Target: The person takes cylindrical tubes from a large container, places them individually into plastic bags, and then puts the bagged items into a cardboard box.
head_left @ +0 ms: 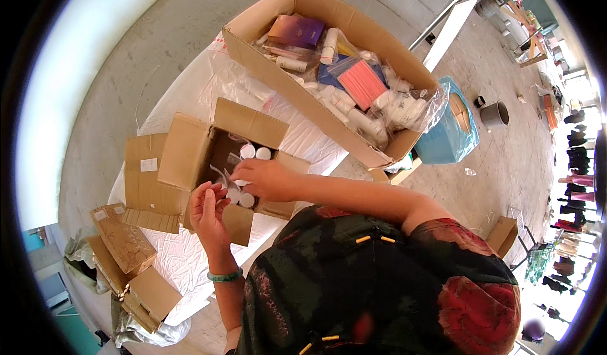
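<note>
A small open cardboard box (251, 119) stands on the white-covered table, its flaps folded outward. Inside are several white round-topped containers (247, 150). My right hand (262, 179) reaches over the box from the right, its fingers pinched on a thin, pale strip (229, 179) that curls above the containers. What the strip is made of, I cannot make out. At the box's near left corner is my left hand (210, 214), palm turned inward, fingers loosely bent and apart, with nothing visible in it. A green bangle (225, 275) circles that wrist.
A large carton (284, 80) beyond holds white bottles, a purple box (296, 31) and a pink bagged pack (361, 83). Cardboard pieces (148, 171) and empty boxes (123, 238) lie on the left. A blue-bagged box (450, 127) and a grey bucket (494, 114) stand at right.
</note>
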`<move>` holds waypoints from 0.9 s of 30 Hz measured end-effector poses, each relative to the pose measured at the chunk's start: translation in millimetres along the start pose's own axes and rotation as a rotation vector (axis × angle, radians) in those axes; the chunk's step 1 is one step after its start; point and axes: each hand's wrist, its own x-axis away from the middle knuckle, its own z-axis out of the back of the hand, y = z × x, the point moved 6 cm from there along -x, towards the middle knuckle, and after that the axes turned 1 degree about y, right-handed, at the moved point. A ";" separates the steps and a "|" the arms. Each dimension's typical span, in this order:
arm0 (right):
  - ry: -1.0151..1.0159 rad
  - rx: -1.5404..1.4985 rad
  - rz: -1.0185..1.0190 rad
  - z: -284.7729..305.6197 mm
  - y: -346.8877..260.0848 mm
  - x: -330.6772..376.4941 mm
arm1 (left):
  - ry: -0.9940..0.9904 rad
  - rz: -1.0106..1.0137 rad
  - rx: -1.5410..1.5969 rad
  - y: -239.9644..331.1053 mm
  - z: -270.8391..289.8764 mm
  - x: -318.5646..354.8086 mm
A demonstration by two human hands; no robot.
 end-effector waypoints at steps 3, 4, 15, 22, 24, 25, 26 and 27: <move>-0.002 -0.058 -0.126 47.8 15.0 24.0 | 0.003 0.006 -0.005 -2.4 -13.3 -4.0; 0.049 -0.034 -0.125 63.7 24.0 32.9 | 0.004 0.010 -0.016 -3.1 -19.7 -5.5; 0.578 -0.123 -0.631 247.5 174.5 111.5 | 0.079 0.055 -0.083 -10.5 -68.8 -14.0; 0.099 0.355 -0.836 230.1 257.5 140.3 | 0.102 0.059 -0.082 -17.2 -94.5 -16.1; -0.060 0.458 -0.863 204.6 273.9 153.9 | 0.123 0.071 -0.086 -18.4 -96.5 -15.6; -0.081 0.465 -0.864 195.7 274.2 155.6 | 0.136 0.075 -0.086 -19.1 -96.1 -14.4; -0.100 0.472 -0.866 189.7 274.8 157.7 | 0.146 0.076 -0.087 -21.0 -95.0 -13.4; -0.142 0.478 -0.929 182.5 278.4 161.1 | 0.154 0.078 -0.089 -23.9 -93.5 -12.7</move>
